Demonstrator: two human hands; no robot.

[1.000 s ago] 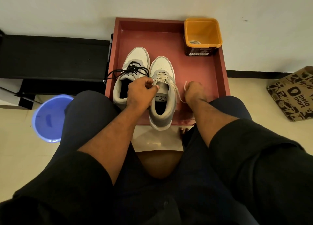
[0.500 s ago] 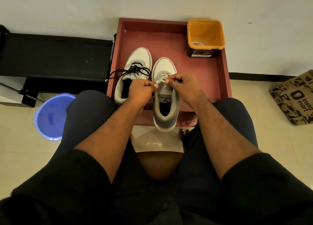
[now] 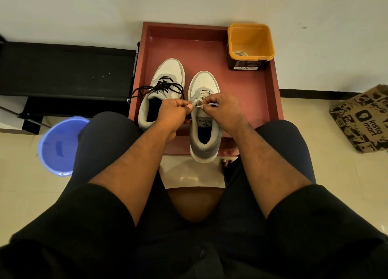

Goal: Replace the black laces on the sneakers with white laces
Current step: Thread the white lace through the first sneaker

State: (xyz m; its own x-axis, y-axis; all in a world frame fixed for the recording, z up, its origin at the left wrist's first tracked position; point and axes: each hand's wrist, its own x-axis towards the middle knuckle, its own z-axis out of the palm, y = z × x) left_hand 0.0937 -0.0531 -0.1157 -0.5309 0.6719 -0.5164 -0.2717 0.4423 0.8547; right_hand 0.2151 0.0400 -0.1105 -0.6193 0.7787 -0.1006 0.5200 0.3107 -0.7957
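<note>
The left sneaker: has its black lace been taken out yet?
No, the black lace is criss-crossed through the left sneaker.

"Velarro" on right sneaker tongue (image 3: 205, 121); "insta mart" on brown paper bag (image 3: 365, 121), far right on floor.

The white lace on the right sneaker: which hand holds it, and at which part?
Both. The left hand and the right hand each pinch the white lace near a loose end, just above the right sneaker's tongue.
</note>
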